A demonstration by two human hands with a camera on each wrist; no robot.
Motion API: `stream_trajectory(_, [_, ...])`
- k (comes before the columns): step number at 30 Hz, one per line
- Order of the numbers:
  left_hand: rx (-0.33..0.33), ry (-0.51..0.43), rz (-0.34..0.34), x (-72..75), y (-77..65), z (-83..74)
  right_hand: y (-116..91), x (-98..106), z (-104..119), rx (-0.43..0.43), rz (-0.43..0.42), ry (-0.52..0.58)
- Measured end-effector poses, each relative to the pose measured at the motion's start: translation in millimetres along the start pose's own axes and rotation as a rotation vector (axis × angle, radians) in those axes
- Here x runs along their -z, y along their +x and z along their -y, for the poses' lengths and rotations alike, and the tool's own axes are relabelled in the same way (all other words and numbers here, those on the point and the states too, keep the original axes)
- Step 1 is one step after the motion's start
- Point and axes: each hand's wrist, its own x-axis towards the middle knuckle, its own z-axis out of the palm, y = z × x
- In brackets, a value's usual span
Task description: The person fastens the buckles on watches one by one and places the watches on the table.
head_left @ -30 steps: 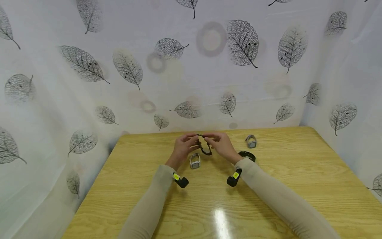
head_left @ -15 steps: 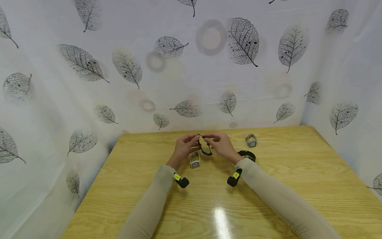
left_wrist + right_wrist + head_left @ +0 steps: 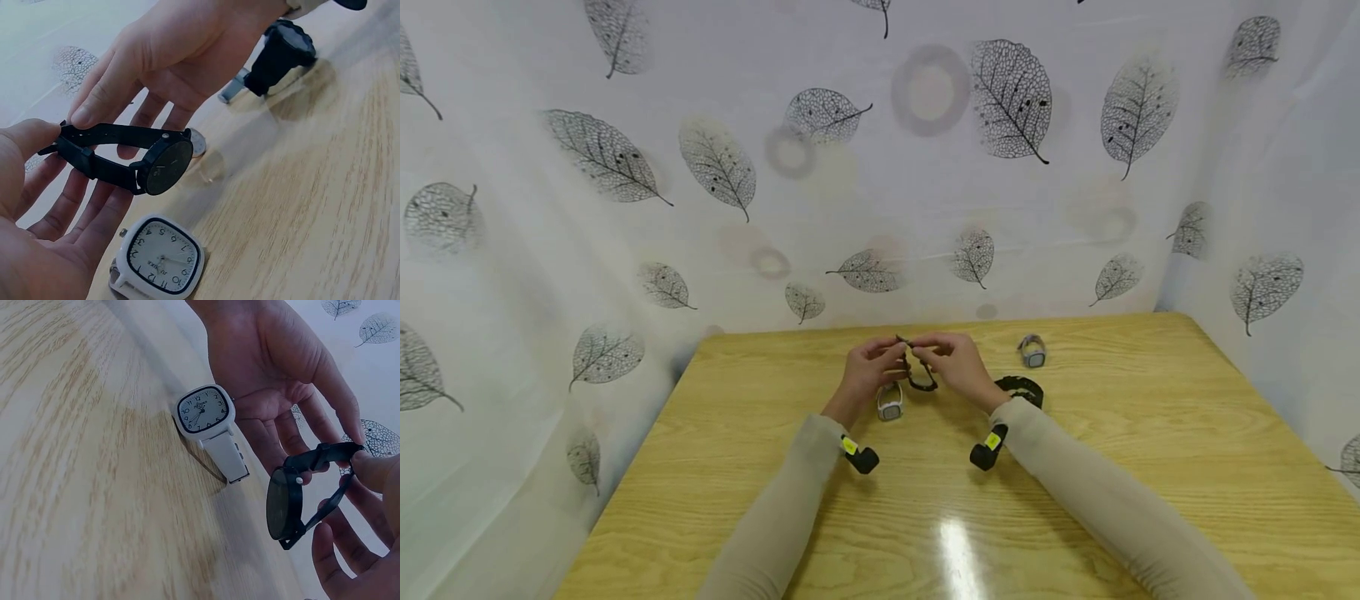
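Observation:
Both hands hold a black wristwatch (image 3: 169, 165) with a round dark face, raised off the table. My left hand (image 3: 868, 371) pinches one side of the strap's joined ends between thumb and fingers. Opposite it, my right hand (image 3: 958, 367) pinches the strap by its thumb and fingertips. The strap forms a loop, and the round face hangs away from the fingertips in the right wrist view. Whether the buckle is fastened cannot be made out. Just below the left hand, a white square-faced watch (image 3: 203, 411) lies on the table.
On the wooden table (image 3: 1112, 433), a chunky black watch (image 3: 1026, 390) lies beside the right wrist, partly behind it. Farther back right is a grey watch (image 3: 1033, 354). A leaf-patterned sheet (image 3: 880, 192) hangs behind the table.
The black wristwatch has shifted slightly right, its loop turning a little between the fingers. Both hands keep their pinch on the strap.

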Motion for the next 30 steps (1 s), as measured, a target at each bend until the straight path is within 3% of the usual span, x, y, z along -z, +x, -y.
stream_trajectory(12, [0.030, 0.044, -0.002, -0.1, 1.2, -0.2, -1.0, -1.1, -3.1, -0.033, -0.035, 0.043])
stream_trajectory(22, [0.010, 0.038, 0.010, 1.3, 2.8, 2.6, 11.6, -6.1, -37.5, -0.048, -0.037, 0.062])
stream_trajectory(30, [-0.007, 0.022, 0.001, 0.0, 1.1, -1.0, 10.2, -6.6, -45.2, -0.028, -0.021, 0.036])
